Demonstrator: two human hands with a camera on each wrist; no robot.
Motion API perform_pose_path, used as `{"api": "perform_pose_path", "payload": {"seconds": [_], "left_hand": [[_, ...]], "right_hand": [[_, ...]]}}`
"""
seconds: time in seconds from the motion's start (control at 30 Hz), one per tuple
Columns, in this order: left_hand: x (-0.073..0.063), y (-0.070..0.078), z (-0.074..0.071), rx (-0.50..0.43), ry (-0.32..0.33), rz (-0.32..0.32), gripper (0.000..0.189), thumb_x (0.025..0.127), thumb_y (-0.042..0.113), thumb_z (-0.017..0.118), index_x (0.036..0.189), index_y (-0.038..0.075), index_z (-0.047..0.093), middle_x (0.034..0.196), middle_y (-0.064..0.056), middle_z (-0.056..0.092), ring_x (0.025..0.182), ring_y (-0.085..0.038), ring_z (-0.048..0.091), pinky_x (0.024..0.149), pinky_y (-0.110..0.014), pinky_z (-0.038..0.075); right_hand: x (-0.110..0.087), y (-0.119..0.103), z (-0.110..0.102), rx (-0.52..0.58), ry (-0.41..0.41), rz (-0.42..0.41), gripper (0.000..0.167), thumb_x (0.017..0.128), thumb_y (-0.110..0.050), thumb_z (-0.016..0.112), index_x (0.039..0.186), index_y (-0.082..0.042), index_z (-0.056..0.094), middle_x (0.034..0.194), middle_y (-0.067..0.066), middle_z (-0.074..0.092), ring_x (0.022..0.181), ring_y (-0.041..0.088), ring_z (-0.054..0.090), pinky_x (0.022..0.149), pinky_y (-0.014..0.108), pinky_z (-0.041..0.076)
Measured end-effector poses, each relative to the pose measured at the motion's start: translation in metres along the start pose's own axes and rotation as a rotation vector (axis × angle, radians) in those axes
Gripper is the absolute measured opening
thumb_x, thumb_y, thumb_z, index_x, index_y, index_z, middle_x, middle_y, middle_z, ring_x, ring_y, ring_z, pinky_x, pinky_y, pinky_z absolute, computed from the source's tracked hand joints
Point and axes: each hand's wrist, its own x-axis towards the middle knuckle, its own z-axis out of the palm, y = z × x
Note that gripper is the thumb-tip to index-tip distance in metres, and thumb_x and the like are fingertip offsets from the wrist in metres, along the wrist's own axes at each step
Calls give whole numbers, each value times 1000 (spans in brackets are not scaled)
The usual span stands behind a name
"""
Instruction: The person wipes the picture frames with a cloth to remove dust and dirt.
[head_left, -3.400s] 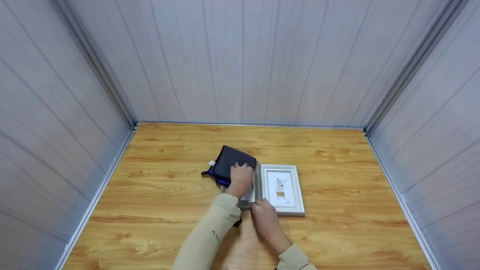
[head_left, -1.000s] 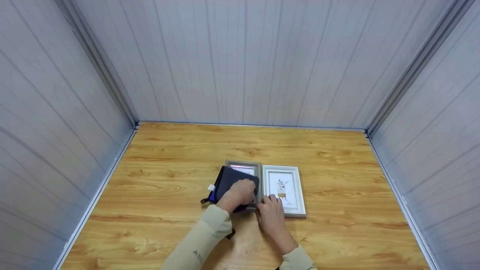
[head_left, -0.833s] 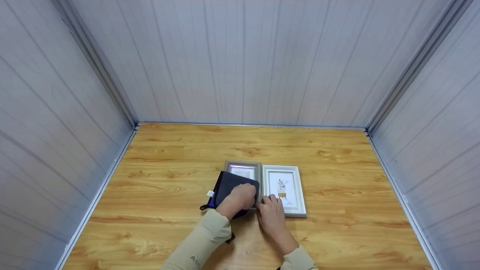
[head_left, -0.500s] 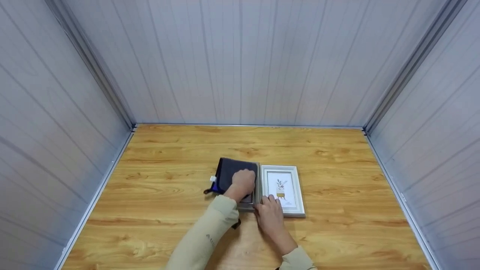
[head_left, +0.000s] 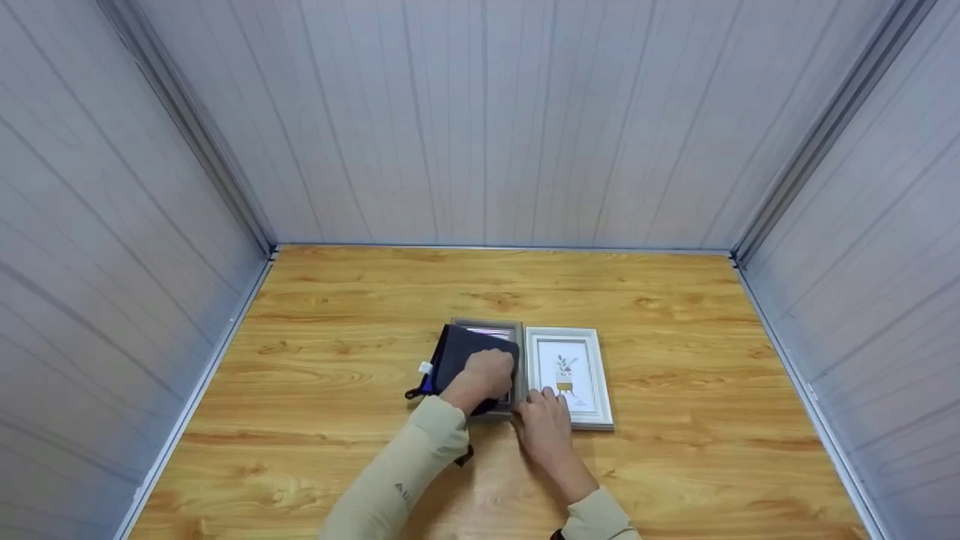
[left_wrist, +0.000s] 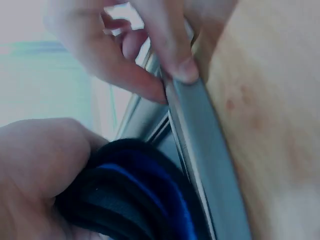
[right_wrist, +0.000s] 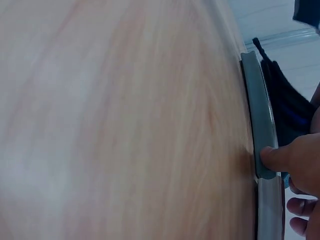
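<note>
My left hand (head_left: 489, 375) grips a folded dark grey cloth (head_left: 456, 356) with black edging, a blue inside, a white tag and a hanging loop. The cloth lies over a grey-brown picture frame (head_left: 499, 325), hiding most of its picture. In the left wrist view, the folded cloth (left_wrist: 165, 180) bulges beside the frame's inner edge. My right hand (head_left: 546, 429) pinches the near right corner of that frame. Seen from the right wrist, its thumb (right_wrist: 275, 157) presses on the frame's side edge (right_wrist: 260, 105). Other fingers of this hand overlap the white picture frame.
A white picture frame (head_left: 605, 390) with a potted-plant picture lies right beside the grey-brown one. Both lie on a wood-grain table (head_left: 337, 420). Pale panelled walls (head_left: 480, 135) enclose the table at the back and both sides.
The cloth and left hand have gone up and down over the grey-brown frame, now a little nearer than half a second ago. The right hand has stayed at the corner.
</note>
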Motion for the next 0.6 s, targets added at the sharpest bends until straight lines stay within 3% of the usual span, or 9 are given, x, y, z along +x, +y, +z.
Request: {"api": "perform_pose_path", "payload": {"seconds": [0.17, 0.27, 0.4, 0.5, 0.6], "left_hand": [[-23, 7, 0, 2, -122, 26, 11, 87, 16, 64, 80, 8, 66, 74, -5, 60, 64, -19, 54, 64, -37, 52], [-28, 11, 1, 20, -134, 28, 13, 86, 17, 65, 77, 8, 65, 71, -4, 58, 63, -19, 53, 63, -37, 51], [-21, 12, 6, 8, -41, 36, 12, 85, 15, 65, 75, 9, 64, 68, -4, 57, 60, -18, 51, 58, -37, 51], [-7, 6, 11, -11, 62, 27, 12, 86, 11, 63, 75, 8, 64, 69, -5, 60, 59, -18, 54, 54, -37, 51], [10, -4, 15, 9, 136, 3, 10, 91, 12, 60, 84, 9, 67, 80, -8, 64, 67, -20, 61, 57, -37, 53]], "right_hand": [[-1, 0, 2, 7, 1, -13, 19, 73, -20, 81, 65, -10, 66, 66, 4, 54, 65, 27, 49, 55, 40, 36], [-3, 0, 3, 29, 13, -21, 17, 73, -18, 80, 66, -10, 66, 65, 4, 54, 64, 27, 49, 55, 40, 35], [-3, 1, 2, 42, 29, -21, 16, 72, -17, 81, 68, -11, 67, 64, 4, 57, 63, 27, 49, 56, 40, 35], [-2, 2, 1, 44, 18, -23, 15, 72, -20, 82, 68, -14, 69, 64, 3, 60, 63, 27, 50, 56, 40, 35], [-2, 3, 0, 55, -18, -22, 11, 73, -22, 83, 72, -18, 73, 67, 1, 64, 62, 25, 50, 55, 38, 34]]}}
